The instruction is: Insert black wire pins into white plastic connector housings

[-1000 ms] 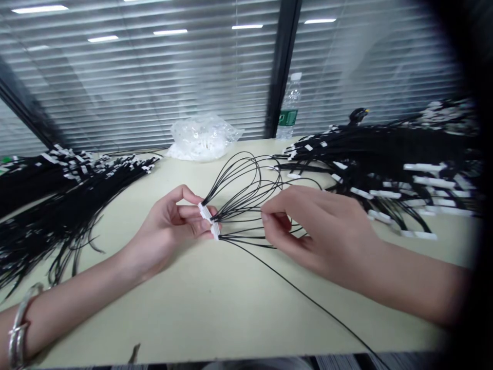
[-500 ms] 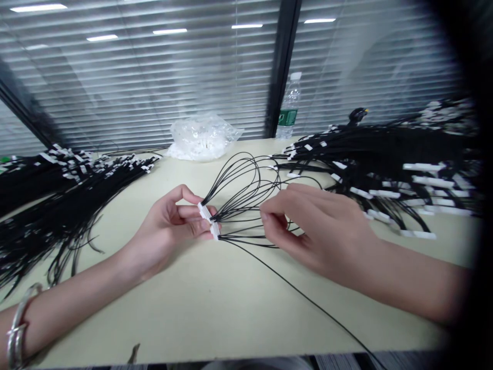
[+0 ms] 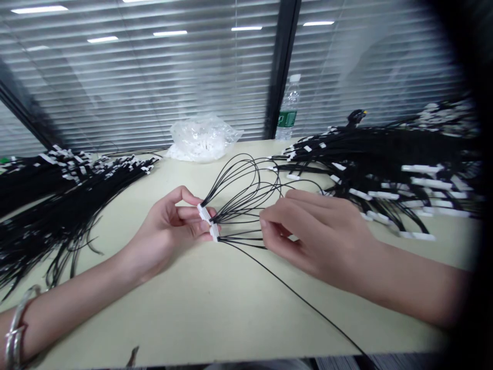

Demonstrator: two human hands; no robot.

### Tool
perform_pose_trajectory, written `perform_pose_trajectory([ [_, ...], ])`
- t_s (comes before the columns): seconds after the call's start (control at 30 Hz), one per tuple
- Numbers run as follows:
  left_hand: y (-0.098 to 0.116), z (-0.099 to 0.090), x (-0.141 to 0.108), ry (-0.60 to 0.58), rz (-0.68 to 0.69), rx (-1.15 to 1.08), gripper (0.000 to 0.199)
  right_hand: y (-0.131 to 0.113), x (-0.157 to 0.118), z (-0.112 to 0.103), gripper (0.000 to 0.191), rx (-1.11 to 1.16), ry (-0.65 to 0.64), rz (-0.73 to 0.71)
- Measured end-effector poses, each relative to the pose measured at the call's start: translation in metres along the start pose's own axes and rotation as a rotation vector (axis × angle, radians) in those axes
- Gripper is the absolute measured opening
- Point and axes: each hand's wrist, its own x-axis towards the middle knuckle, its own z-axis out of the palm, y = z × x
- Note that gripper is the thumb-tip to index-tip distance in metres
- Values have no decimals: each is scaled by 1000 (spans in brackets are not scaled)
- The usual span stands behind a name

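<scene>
Between the thumb and fingers of my left hand (image 3: 169,231) are two white wire connectors (image 3: 208,222), held end to end and tilted. Thin black wires (image 3: 241,203) leave them on the right side, several curving up in loops. One longer black wire (image 3: 292,288) runs from the lower connector down past the table's front edge. My right hand (image 3: 319,231) is closed in a pinch among the wires, thumb against forefinger. Several wires pass behind or into its fingers; which one it grips, if any, is hidden.
Bundles of black wires with white ends (image 3: 77,200) lie at the left. A larger heap of black wires with white connectors (image 3: 385,154) covers the right. At the back stand a clear plastic bag (image 3: 204,136) and a water bottle (image 3: 288,110), before a window with blinds (image 3: 154,77).
My right hand has shifted very slightly down, still pinched. My left hand and the connectors stay almost where they were.
</scene>
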Motion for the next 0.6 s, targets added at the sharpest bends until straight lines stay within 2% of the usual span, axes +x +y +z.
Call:
perform_pose_trajectory([
  [0.13,-1,-2,0,-29,14,29,34,0,0,0,10,31,-5,-16],
  [0.37,0,0,0,-10,11,29,29,-1,-2,2,6,24,-10,-43],
  [0.6,0,-1,1,-37,13,27,29,-2,-1,0,7,6,0,0],
])
